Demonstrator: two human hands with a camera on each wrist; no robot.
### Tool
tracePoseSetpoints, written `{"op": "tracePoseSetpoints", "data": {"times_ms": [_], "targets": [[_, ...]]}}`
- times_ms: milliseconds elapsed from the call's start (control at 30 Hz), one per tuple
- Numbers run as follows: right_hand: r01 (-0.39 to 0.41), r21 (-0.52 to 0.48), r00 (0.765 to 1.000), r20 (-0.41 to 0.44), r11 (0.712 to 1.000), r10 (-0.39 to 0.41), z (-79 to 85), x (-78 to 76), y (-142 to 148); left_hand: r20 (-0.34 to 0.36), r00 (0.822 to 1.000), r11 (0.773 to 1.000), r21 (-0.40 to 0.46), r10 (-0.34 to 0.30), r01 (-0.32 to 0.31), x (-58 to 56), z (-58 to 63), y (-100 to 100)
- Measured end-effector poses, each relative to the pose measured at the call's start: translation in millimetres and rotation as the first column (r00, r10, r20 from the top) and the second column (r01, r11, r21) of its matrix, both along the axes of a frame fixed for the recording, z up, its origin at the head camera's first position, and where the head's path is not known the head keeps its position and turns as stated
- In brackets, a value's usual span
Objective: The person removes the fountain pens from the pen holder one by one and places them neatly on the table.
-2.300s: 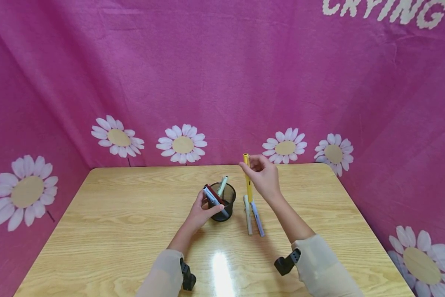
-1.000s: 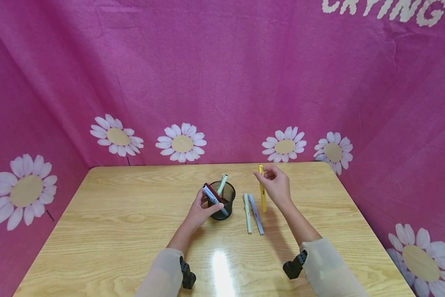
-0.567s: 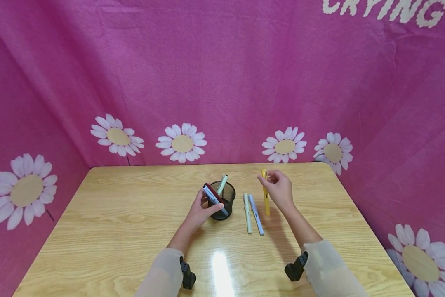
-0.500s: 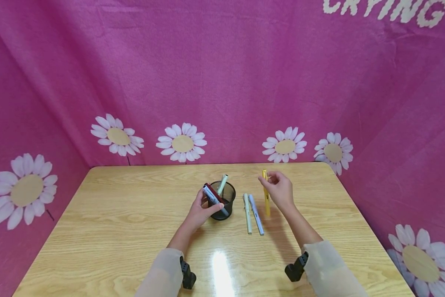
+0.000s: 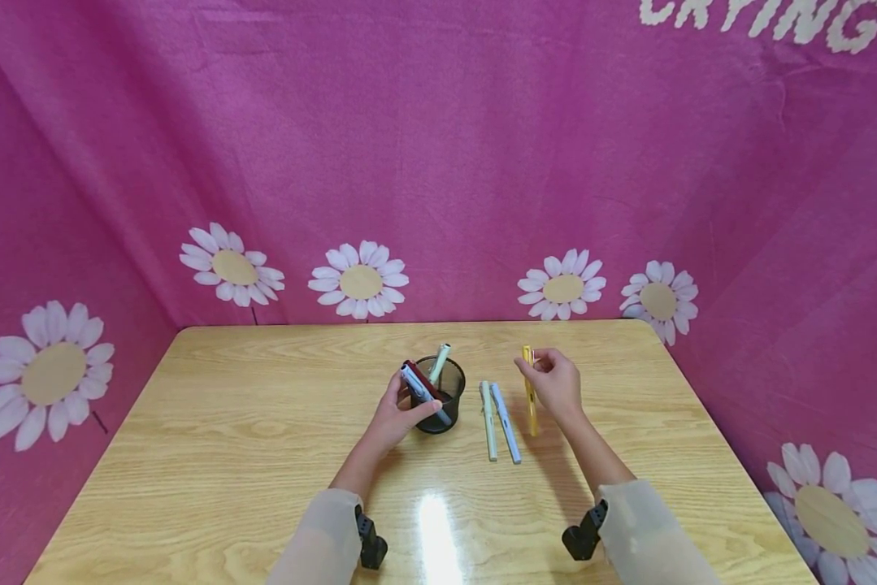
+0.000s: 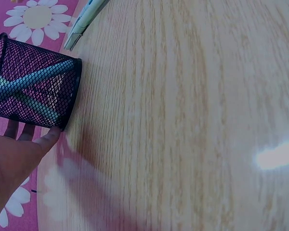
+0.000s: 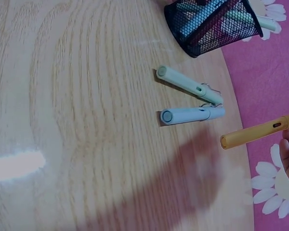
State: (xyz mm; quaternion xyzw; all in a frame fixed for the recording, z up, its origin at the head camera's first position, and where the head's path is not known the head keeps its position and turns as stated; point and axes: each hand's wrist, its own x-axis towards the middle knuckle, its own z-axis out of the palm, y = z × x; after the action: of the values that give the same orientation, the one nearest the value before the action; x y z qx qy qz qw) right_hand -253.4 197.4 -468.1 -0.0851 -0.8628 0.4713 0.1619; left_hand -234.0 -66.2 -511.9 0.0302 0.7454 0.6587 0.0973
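My left hand [image 5: 397, 420] holds the side of a black mesh pen cup [image 5: 450, 413], fingers and thumb around it. In the cup lean a pale blue pen [image 5: 418, 383], a dark red pen [image 5: 432, 389] and a mint-green pen [image 5: 440, 363]. Near its cap, my right hand [image 5: 558, 388] pinches a yellow pen [image 5: 531, 406], which points down, nearly upright. The right wrist view shows the lower end of the yellow pen [image 7: 255, 135] apart from the others. Left of it, a light green pen [image 5: 488, 426] and a light blue pen [image 5: 507, 426] lie side by side on the table.
The wooden table [image 5: 248, 455] ends at a pink curtain [image 5: 438, 162] printed with daisies, which stands behind and at both sides. A bright light reflection [image 5: 438, 536] falls on the front of the table.
My right hand has carried the yellow pen rightward from above the two lying pens, then lowered it toward the table. My left hand and the pen cup have stayed in place.
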Motion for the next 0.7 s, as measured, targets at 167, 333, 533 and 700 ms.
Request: {"op": "tracePoseSetpoints", "data": {"times_ms": [167,333,533,700], "targets": [[0.003,0.009,1.000,0.022,1.000,-0.003,-4.4,-0.2,3,0.001,1.000,1.000,0.006,0.000,0.000,0.5,-0.2,0],[0.009,0.020,0.999,0.042,1.000,-0.010,-10.1,-0.4,5,0.002,1.000,1.000,0.010,0.000,0.000,0.1,0.3,1],[0.011,0.033,0.999,0.050,0.999,-0.012,-16.1,0.9,7,0.007,1.000,1.000,0.013,-0.009,0.009,-0.5,0.4,0],[0.007,0.031,0.998,0.069,1.000,-0.009,-19.7,2.0,8,0.027,0.999,0.999,0.033,-0.030,0.029,4.6,11.8,-1]]}}
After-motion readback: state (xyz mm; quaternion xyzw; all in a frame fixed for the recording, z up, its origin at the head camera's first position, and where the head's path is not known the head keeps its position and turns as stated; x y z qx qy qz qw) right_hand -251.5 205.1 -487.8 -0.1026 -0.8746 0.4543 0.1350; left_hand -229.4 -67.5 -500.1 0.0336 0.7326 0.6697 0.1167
